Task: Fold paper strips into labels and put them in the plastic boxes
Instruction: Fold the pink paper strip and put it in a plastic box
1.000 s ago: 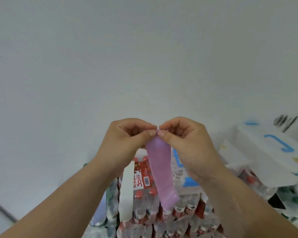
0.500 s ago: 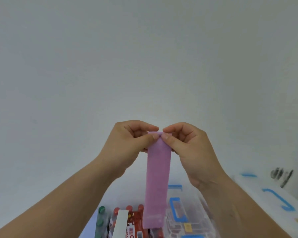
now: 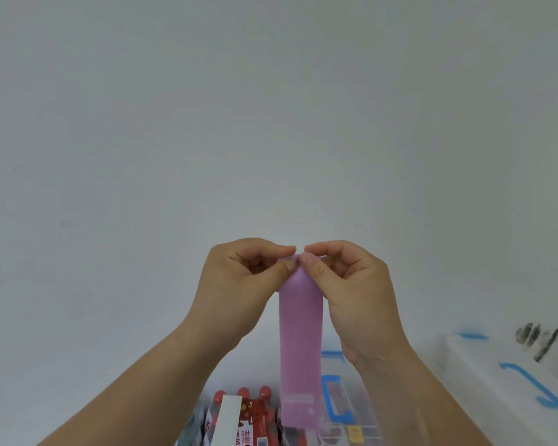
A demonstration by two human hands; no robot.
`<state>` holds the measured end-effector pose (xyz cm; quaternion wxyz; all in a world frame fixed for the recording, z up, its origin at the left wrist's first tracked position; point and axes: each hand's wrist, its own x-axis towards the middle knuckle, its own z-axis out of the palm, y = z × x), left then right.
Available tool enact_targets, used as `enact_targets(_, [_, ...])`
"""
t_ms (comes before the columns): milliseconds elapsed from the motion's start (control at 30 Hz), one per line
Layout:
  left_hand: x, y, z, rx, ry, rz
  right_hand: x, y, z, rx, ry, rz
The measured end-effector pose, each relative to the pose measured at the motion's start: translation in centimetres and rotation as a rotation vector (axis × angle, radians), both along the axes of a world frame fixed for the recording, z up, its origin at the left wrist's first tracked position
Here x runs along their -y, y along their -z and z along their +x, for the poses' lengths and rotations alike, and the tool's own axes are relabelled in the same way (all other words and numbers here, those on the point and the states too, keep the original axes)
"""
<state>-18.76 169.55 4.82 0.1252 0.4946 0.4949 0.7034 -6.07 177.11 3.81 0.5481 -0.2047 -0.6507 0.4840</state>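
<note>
Two bare forearms rise from the lower corners to meet mid-frame before a plain white wall, left hand and right hand knuckle to knuckle, fingers curled. Each grip is pressed together, thumb and forefinger pinching the top end of one purple paper strip. Strip: held in the air, long axis vertical, lower end hanging over clear plastic boxes with blue latches, beside red-capped bottles and a white paper strip.
</note>
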Motion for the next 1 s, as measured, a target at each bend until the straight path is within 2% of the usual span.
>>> enact_targets(200, [0.2, 0.5, -0.6, 0.012, 0.083, -0.030, 0.2, 0.6, 0.1, -0.014, -0.065, -0.038])
enact_targets(433, [-0.4, 0.0, -1.0, -0.068, 0.148, -0.045, 0.0, 0.8, 0.6, 0.010, -0.040, -0.053])
enact_targets(767, [-0.4, 1.6, -0.6, -0.030, 0.155, -0.124, 0.0, 2.0, 1.3, 0.106, -0.021, -0.016])
enact_targets(1000, [0.2, 2.6, -0.7, 0.028, 0.150, -0.093, 0.6, 2.8, 1.3, 0.079, -0.065, -0.028])
